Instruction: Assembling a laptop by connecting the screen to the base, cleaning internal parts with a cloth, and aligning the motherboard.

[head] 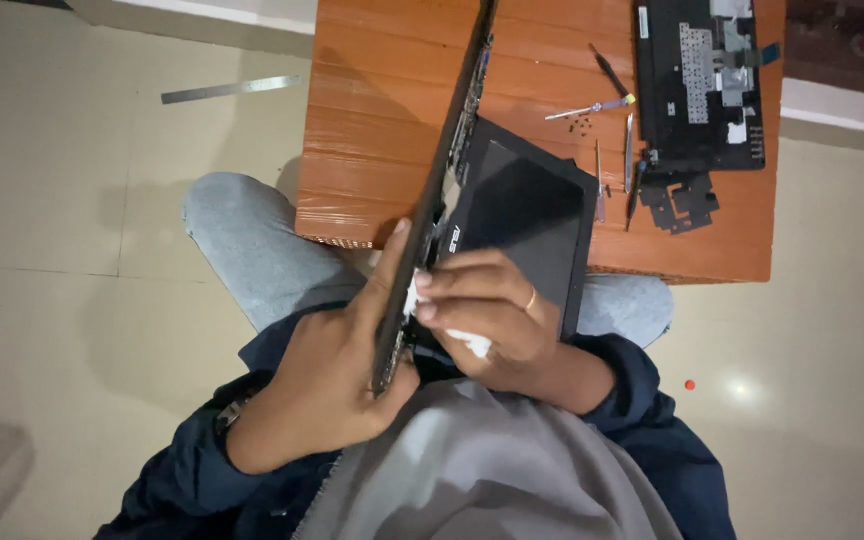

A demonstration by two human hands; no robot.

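My left hand grips the near end of a laptop base, held on edge so it runs from my lap up over the table. My right hand holds a white cloth and presses its fingertips against the inner side of the base, near the hinge. The laptop's dark screen panel lies open flat to the right, partly on the table and partly over my knees.
An orange wooden table stands ahead. On its right side lie a removed keyboard panel, black plastic pieces, screwdrivers, thin tools and small screws. A metal ruler lies on the tiled floor at left.
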